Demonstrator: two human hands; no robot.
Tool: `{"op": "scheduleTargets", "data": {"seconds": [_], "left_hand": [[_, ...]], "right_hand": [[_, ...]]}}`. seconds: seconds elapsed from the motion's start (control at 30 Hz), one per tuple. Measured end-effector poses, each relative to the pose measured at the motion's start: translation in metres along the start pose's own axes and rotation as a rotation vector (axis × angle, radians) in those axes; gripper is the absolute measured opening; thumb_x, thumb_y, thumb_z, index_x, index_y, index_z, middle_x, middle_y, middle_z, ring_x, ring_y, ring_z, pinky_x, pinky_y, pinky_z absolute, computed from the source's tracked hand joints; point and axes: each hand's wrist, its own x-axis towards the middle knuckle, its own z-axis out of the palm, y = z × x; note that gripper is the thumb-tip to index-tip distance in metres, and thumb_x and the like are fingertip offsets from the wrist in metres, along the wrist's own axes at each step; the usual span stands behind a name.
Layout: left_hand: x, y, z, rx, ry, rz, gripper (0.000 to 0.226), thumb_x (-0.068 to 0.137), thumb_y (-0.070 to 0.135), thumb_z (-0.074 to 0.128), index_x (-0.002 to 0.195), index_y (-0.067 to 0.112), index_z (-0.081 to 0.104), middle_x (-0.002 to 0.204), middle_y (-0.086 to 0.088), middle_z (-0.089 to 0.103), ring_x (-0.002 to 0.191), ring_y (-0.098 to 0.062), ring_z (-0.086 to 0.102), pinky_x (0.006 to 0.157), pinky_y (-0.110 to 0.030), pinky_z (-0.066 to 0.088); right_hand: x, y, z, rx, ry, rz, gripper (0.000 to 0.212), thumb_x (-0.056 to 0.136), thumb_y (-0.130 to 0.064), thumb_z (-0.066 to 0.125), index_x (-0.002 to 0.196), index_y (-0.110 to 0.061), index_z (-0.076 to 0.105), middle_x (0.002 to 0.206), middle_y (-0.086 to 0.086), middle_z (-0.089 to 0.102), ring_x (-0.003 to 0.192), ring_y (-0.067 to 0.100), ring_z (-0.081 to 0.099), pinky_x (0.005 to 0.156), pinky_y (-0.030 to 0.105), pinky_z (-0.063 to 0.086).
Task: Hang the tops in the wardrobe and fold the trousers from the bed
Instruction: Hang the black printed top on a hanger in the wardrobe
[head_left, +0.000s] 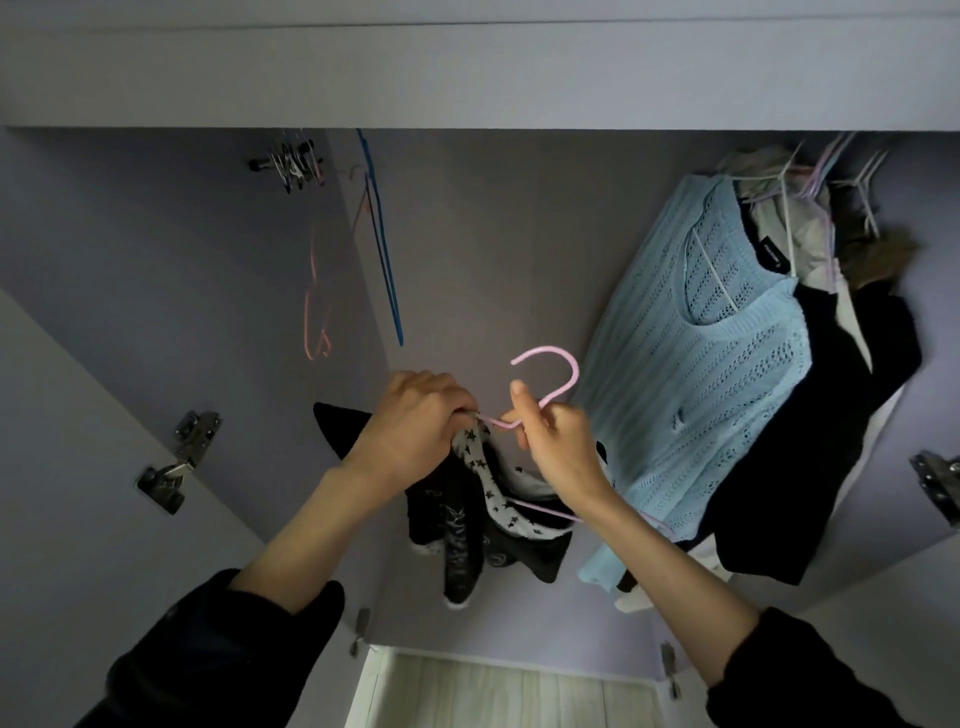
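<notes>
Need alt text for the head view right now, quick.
Both hands, left hand and right hand, hold a pink hanger carrying a black star-print top inside an open wardrobe, beside a hung light blue knit sweater.

A metal door hinge (176, 462) is fixed on the open door at the left, and a second hinge (939, 486) is seen at the right edge. A cluster of metal clip hangers (291, 163) is hung at the upper left, with an empty blue hanger (383, 254) and an empty pink hanger (314, 306) just beside it. Pale wooden floor (498, 696) is visible at the bottom.
</notes>
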Motion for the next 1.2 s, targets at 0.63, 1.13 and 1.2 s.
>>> {"op": "scheduleTargets", "data": {"seconds": [0.63,1.13,1.2], "left_hand": [[-0.021,0.002,-0.023,-0.344,0.015,0.128,0.021,0.096,0.004,0.042,0.108,0.008,0.059,0.097,-0.002,0.053,0.085,-0.015,0.052,0.079,-0.023,0.041],[-0.041,-0.045,-0.016,-0.267,0.307,-0.233,0.016,0.094,-0.002,0.047,0.085,0.005,0.059,0.084,-0.005,0.054,0.076,-0.030,0.053,0.075,-0.040,0.039],[-0.039,-0.047,-0.015,-0.279,0.346,-0.285,0.017,0.095,-0.003,0.044,0.088,0.002,0.058,0.087,-0.009,0.053,0.079,-0.031,0.052,0.072,-0.036,0.038]], "right_hand": [[0.018,0.037,0.005,-0.521,-0.772,0.306,0.014,0.083,-0.010,0.064,0.097,-0.010,0.065,0.088,0.005,0.059,0.086,0.017,0.053,0.077,0.026,0.042],[0.044,0.048,-0.084,-0.697,-0.279,0.235,0.002,0.087,-0.016,0.064,0.087,-0.014,0.066,0.084,0.000,0.062,0.085,0.017,0.058,0.067,0.024,0.041],[0.045,0.046,-0.092,-0.665,-0.284,0.278,0.009,0.089,-0.015,0.063,0.094,-0.010,0.067,0.088,0.005,0.064,0.085,0.019,0.058,0.073,0.027,0.045]]}}
